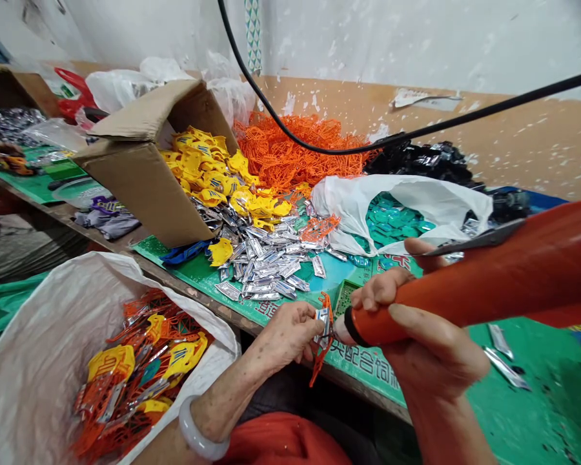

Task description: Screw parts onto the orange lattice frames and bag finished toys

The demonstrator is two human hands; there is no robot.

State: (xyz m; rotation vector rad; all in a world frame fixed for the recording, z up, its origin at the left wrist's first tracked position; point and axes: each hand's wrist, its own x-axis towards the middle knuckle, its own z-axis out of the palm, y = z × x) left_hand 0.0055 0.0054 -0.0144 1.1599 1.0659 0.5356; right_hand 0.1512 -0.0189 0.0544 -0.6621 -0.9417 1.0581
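Orange plastic part (pixel 320 363), slim, with one silver plate (pixel 322 318) against it: both pinched between thumb and fingers of the left hand (pixel 288 332), at the front edge of the green table cover (pixel 518 413). Right hand (pixel 428 342) wraps firmly round an orange tool (pixel 494 281); its pale nose (pixel 345 328) points at the plate, contact unclear. Small green basket (pixel 347 294) just behind the nose. Heap of silver plates (pixel 271 265) lies beyond the left hand; yellow pieces (pixel 206 161) spill from a tipped cardboard box (pixel 169 194). White sack (pixel 39 349), lower left, contains mixed orange, yellow and silver pieces.
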